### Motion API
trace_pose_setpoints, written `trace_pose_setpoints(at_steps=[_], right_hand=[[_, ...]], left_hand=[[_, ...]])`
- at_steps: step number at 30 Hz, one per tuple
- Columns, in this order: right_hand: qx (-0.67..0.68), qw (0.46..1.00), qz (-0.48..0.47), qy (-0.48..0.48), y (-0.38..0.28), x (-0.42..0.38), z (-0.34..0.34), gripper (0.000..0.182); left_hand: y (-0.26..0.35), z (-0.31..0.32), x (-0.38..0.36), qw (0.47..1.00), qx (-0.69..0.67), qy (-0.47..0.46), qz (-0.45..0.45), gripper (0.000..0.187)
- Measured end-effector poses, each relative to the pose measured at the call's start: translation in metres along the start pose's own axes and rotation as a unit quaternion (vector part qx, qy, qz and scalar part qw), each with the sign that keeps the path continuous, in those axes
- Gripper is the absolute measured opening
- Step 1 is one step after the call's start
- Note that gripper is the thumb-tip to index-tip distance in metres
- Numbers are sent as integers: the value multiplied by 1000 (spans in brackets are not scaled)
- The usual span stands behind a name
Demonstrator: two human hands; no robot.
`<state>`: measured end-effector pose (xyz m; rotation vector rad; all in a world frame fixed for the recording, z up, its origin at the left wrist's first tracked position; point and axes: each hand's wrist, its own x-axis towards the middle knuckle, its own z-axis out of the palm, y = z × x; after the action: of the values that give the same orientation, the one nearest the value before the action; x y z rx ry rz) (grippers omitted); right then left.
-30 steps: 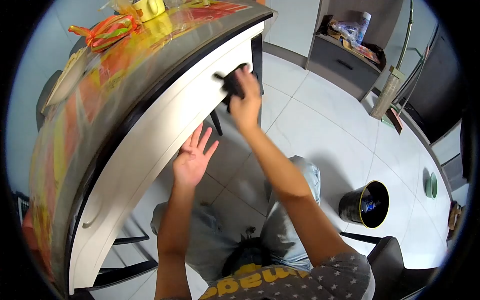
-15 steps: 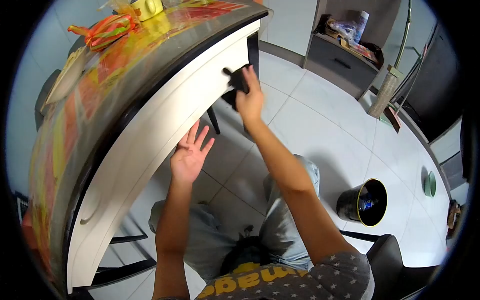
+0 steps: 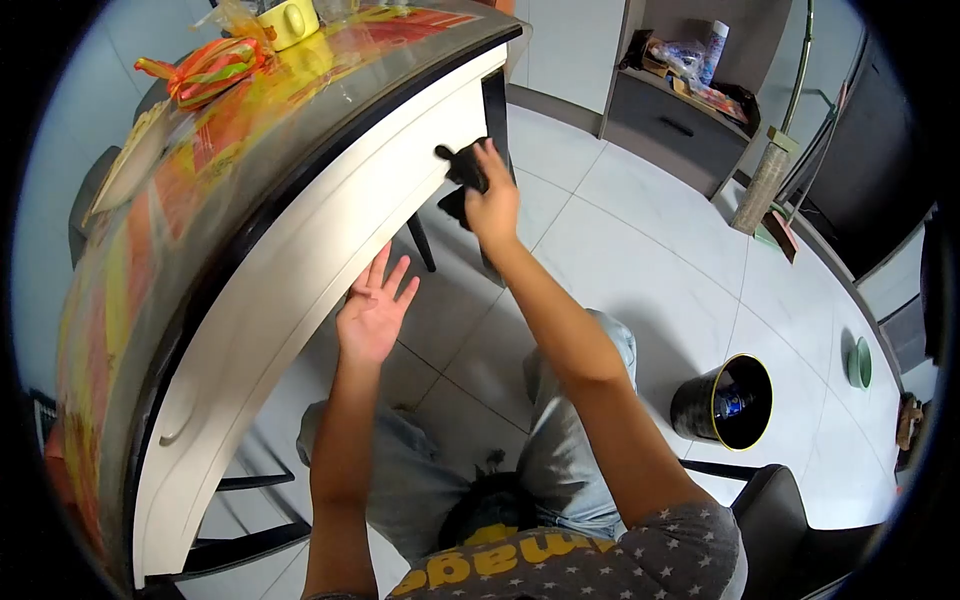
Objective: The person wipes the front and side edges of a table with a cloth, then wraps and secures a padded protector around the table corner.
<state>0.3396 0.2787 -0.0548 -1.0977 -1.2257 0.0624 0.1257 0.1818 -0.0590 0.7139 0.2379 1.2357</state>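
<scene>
A black cloth [image 3: 468,168] is bunched in my right hand [image 3: 494,205], against the right end of the cream side panel [image 3: 300,230] of a table. Part of the cloth hangs below the panel's lower edge. My left hand [image 3: 372,312] is palm up with its fingers spread, its fingertips at the panel's lower edge, and it holds nothing. Above the panel runs the table's dark rim, with a patterned, plastic-covered top [image 3: 235,130].
On the tabletop are a yellow mug [image 3: 290,24], an orange striped bag [image 3: 215,70] and a plate [image 3: 135,160]. A black bin [image 3: 695,408] stands on the floor at right, near a dark chair [image 3: 775,520]. Brooms [image 3: 765,185] lean beside a grey cabinet [image 3: 670,125].
The view has shifted slightly. My right hand and the cloth have moved a little down and left along the panel. My left hand stays at the lower edge.
</scene>
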Motion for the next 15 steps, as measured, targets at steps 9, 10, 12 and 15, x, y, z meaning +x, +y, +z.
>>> trace_pose_setpoints(at_steps=[9, 10, 12, 15], right_hand=[[-28, 973, -146, -174, -48, -42, -15, 69], [-47, 981, -133, -133, -42, -35, -13, 67], [-86, 990, -93, -66, -31, -14, -8, 62], [-86, 995, -49, 18, -19, 23, -2, 58]], left_hand=[[-6, -10, 5, 999, -29, 27, 16, 54], [-6, -7, 3, 999, -33, 26, 17, 51], [-3, -3, 2, 999, -32, 28, 12, 51], [4, 4, -1, 999, -18, 30, -1, 53]])
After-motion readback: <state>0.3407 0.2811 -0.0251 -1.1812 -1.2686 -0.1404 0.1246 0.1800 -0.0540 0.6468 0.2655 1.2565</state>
